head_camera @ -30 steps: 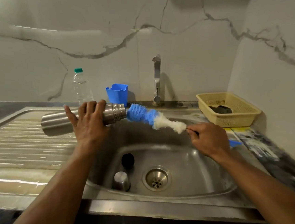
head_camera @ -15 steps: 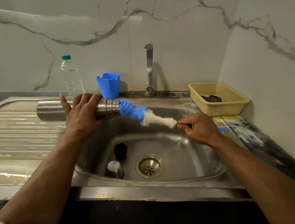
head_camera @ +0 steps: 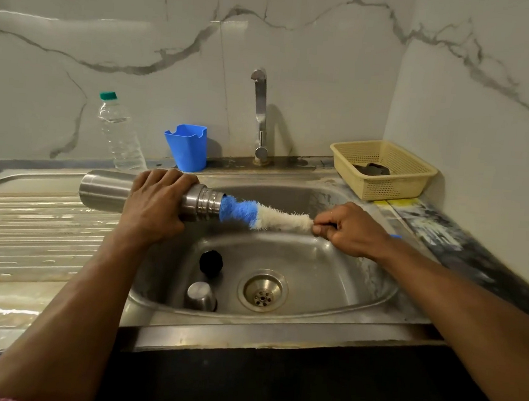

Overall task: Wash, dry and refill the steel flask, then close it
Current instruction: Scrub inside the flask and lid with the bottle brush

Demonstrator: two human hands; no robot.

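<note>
A: Head view: left hand (head_camera: 157, 205) wraps the steel flask (head_camera: 107, 194), held sideways over the sink (head_camera: 330, 270) edge.
B: Right hand (head_camera: 350, 228)?
A: Fingers clenched on the bottle brush (head_camera: 255, 212) handle; bristles enter the flask mouth.

The steel flask (head_camera: 107, 193) is held lying level above the sink (head_camera: 330, 279), mouth to the right, with a bottle brush (head_camera: 262, 214) entered in it. In the basin, a stopper (head_camera: 211, 261) and a cup lid (head_camera: 201, 295) are placed left of the drain (head_camera: 263, 291). Behind, a water bottle (head_camera: 118, 133), holder (head_camera: 186, 147), tap (head_camera: 260, 116) and basket (head_camera: 384, 170) are ranged left to right.
</note>
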